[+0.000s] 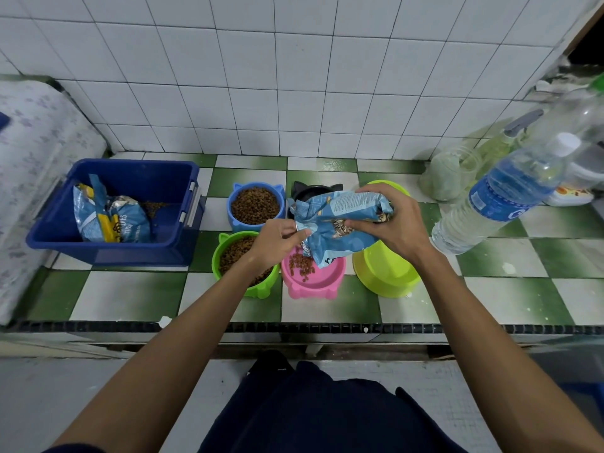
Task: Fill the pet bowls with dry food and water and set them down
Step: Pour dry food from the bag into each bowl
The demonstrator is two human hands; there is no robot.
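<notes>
Glossy plastic bowls (313, 279), crinkled foil-lined food bag (340, 223), glazed tiled counter (130, 295)

Little can be read here. The crumpled blue-and-yellow foil food bag (111, 217) lying in the dark blue plastic tub (137, 253) carries pale letters that seem to begin "SAT", seen upside down and too creased to make out further. The blue foil food bag (340, 223) held over the bowls bears a block of small white print, and the blue label of the clear plastic water bottle (503, 197) bears small print and a round mark, all too small and blurred to read.
</notes>
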